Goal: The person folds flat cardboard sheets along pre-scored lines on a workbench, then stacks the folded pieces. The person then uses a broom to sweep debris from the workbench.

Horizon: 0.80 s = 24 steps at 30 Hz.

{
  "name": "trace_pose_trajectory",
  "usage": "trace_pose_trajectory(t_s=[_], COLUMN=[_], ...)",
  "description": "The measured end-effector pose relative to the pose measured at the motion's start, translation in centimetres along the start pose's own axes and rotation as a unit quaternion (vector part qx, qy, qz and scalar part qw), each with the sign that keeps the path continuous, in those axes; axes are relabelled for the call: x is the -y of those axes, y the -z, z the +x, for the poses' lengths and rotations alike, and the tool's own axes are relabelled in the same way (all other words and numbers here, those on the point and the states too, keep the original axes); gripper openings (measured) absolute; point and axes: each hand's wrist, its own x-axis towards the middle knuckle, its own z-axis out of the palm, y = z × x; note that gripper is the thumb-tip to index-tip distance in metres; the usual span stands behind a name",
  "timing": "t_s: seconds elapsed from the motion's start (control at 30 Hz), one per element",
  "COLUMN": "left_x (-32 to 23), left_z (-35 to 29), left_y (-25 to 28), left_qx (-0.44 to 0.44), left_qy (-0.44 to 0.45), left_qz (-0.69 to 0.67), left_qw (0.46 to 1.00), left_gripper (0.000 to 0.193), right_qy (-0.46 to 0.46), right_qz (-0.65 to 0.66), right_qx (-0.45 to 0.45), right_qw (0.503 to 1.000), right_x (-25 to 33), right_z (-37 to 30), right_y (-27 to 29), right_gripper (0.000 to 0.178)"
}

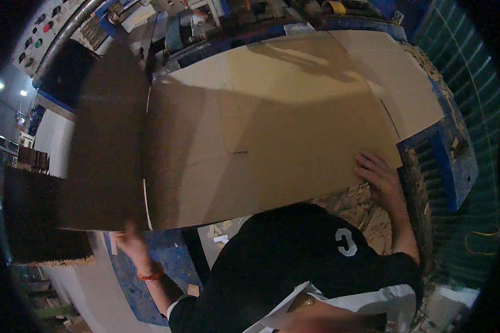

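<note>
A large brown cardboard sheet (294, 127) with creases and slots stretches across the view in front of me. Its left panel (108, 144) is in dark shadow, beyond a crease with light slits. At the sheet's near left edge, my left hand (130, 243) pinches the border, with its fingertips partly hidden by the board. My right hand (376, 173) lies on the near right corner, fingers extended and slightly spread over the top surface. Its thumb is hidden. A lighter cardboard portion (397, 83) shows at the far right, by a slot.
Machinery with rollers (250, 25) runs along the far side. A button panel (36, 44) stands at upper left. Blue metal framework (455, 150) and a green corrugated wall (478, 111) are at right. Cardboard scraps (366, 213) lie beneath the sheet; a dark cardboard stack (44, 222) sits left.
</note>
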Motion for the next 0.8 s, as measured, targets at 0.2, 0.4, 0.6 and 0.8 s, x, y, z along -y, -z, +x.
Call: trace_pose_trajectory(t_s=[0.2,0.4,0.6,0.8], left_x=[-3.5,-3.3,-1.8,8.6], left_z=[-1.9,-0.9,1.1,10.3], left_y=[-6.9,-7.5,-5.2,-8.0], left_qx=[0.363,0.375,0.482,0.198], left_qy=[-0.208,-0.248,-0.174,0.181], left_qz=[0.215,0.204,0.136,-0.116], left_qw=[0.882,0.87,0.848,0.956], left_gripper=[0.045,0.049,0.06,0.036], right_qy=[0.064,0.126,0.0,-0.406], right_qz=[-0.071,-0.105,-0.018,0.144], right_qx=[0.065,0.021,0.066,-0.117], right_qw=[0.993,0.986,0.998,0.895], right_x=[-1.2,-2.9,-4.7,-15.4], right_z=[0.0,1.2,2.7,10.2], right_y=[-0.8,-2.2,-0.4,0.1], right_gripper=[0.043,0.043,0.037,0.04])
